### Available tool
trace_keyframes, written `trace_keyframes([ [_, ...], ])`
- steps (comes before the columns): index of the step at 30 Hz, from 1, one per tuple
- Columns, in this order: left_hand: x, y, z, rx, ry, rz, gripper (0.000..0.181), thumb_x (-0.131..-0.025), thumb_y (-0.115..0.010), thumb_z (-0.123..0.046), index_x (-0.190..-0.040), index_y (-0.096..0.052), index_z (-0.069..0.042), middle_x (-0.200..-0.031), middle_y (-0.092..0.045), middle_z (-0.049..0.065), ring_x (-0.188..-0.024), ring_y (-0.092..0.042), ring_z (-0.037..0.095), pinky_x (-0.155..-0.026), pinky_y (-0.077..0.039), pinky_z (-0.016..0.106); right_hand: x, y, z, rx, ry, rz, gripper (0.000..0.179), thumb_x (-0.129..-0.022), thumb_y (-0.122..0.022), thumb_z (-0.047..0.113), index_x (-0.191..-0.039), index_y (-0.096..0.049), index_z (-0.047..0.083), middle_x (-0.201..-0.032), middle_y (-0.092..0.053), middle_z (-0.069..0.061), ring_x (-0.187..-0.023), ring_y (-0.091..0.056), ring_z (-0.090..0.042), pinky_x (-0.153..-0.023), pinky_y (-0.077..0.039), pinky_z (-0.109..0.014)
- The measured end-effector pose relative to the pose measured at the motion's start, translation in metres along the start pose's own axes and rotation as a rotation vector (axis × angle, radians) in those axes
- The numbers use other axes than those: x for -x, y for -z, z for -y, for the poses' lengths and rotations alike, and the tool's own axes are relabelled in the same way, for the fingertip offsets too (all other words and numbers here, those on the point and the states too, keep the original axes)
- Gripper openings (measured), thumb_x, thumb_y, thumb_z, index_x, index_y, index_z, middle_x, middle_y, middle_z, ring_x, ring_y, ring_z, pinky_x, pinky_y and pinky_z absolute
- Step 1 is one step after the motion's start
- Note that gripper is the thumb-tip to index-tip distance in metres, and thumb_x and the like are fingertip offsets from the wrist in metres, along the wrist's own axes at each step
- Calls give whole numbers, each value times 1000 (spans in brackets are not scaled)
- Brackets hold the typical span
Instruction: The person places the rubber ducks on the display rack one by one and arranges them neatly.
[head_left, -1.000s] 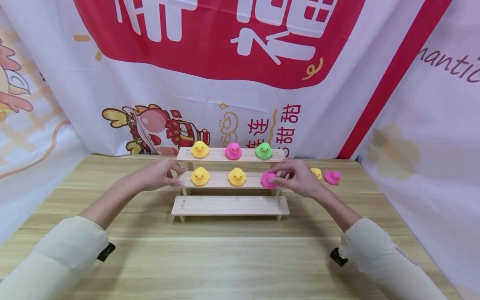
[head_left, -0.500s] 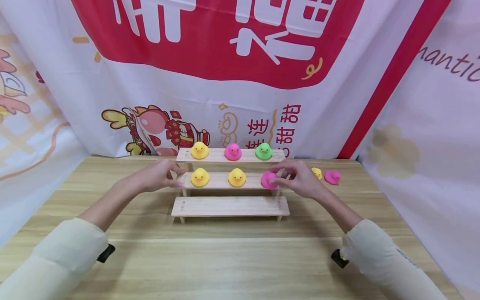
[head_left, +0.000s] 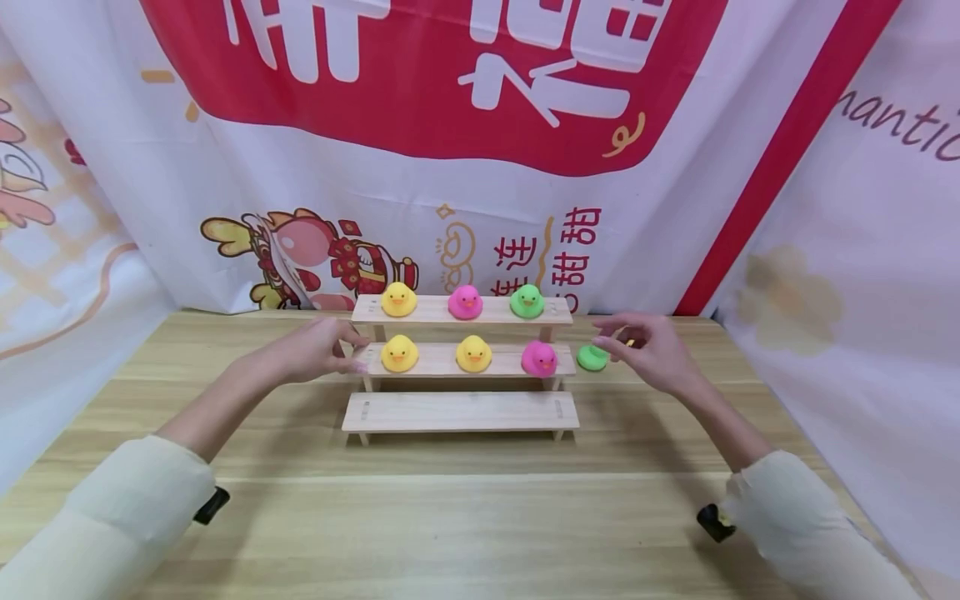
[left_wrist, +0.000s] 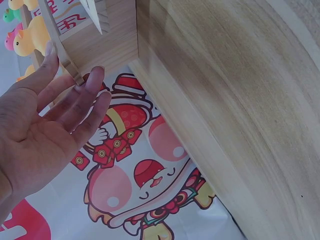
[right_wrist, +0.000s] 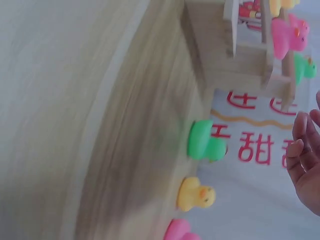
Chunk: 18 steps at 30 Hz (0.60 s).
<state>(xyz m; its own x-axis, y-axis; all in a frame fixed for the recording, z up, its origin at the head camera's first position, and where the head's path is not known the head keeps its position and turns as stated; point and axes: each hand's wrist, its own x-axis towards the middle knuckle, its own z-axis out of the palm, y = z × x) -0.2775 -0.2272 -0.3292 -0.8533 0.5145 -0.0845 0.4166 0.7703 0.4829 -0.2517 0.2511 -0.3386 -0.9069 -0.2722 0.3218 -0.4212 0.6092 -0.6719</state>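
A three-tier wooden display stand point(head_left: 461, 412) stands on the table. My left hand point(head_left: 318, 350) pinches the left end of its middle tier, thumb on top and a finger at the edge in the left wrist view. A pink rubber duck point(head_left: 538, 358) sits at that tier's right end, beside two yellow ducks point(head_left: 473, 354). My right hand point(head_left: 651, 350) hovers right of the stand with loosely bent fingers, holding nothing. Near its fingertips, a green duck point(head_left: 591, 358) rests on the table; the right wrist view shows them apart.
On the top tier sit a yellow duck point(head_left: 398, 299), a pink duck point(head_left: 465, 302) and a green duck point(head_left: 527, 302). In the right wrist view, another yellow duck point(right_wrist: 194, 194) and a pink duck point(right_wrist: 180, 231) lie on the table. A printed cloth point(head_left: 420, 125) hangs behind.
My right hand has let go of the pink duck on the middle tier and moved right, over the loose ducks. The green duck on the table has come into sight. My left hand stays put.
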Motion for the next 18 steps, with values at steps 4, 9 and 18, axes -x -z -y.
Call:
trace_keyframes([
  [4, 0, 0, 0, -14, 0, -7, 46, -92, -81, -18, -126, -68, 11, -120, -68, 28, -84, -71, 21, -74, -61, 35, 0, 2, -14, 25, -20, -12, 25, -95, -76, 12, -116, -75, -2, -98, -76, -17, -69, -69, -25, -53, -51, -26],
  [9, 0, 1, 0, -12, 0, -4, 46, -92, -80, -18, -126, -68, 10, -121, -68, 29, -83, -70, 20, -73, -60, 35, -7, -3, -33, 72, -80, 34, 27, -94, -76, 8, -117, -73, -6, -105, -74, -23, -76, -73, -32, -56, -53, -24],
  [18, 2, 1, -3, -16, 4, -5, 45, -93, -80, -17, -127, -68, 10, -123, -67, 30, -85, -71, 22, -74, -61, 35, -24, -15, -53, 215, -90, 116, 37, -92, -74, 3, -126, -68, -9, -126, -65, -33, -69, -67, -22, -59, -52, -28],
])
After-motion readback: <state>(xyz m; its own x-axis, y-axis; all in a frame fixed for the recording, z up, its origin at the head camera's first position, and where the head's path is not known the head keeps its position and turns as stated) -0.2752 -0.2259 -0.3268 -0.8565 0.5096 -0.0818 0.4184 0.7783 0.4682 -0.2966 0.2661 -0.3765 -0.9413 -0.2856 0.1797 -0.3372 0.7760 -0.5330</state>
